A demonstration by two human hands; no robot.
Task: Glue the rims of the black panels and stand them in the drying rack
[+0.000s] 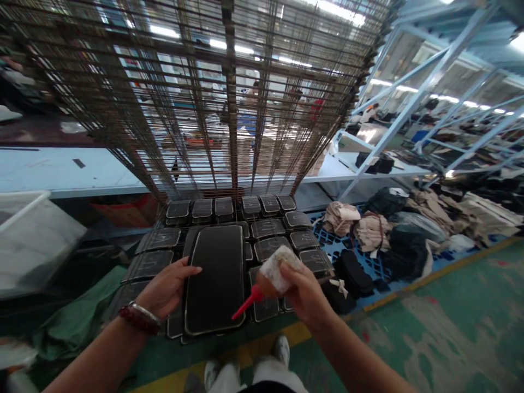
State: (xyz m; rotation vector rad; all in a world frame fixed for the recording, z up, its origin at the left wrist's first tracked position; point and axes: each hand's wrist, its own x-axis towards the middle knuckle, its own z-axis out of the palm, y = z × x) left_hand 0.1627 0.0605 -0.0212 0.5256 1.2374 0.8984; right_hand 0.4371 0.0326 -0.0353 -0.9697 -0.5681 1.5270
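Observation:
A flat black panel (216, 273) with rounded corners and a pale line along its edge lies over several smaller black pieces. My left hand (167, 286) grips its left edge, thumb on top and fingers partly hidden beneath. In my right hand (305, 292) is a squeeze bottle (276, 273) with a whitish, stained wrap. Its red nozzle (248, 303) points down and left, over the panel's lower right edge. Whether the tip touches the panel I cannot tell.
Behind the panel, a wire-mesh rack (233, 98) leans up and away. Black pieces (268, 226) cover its lower level. A white bin (36, 240) stands left, near green cloth (82, 311). Bundles of beige material (372, 232) sit on a blue pallet (327, 240) at right.

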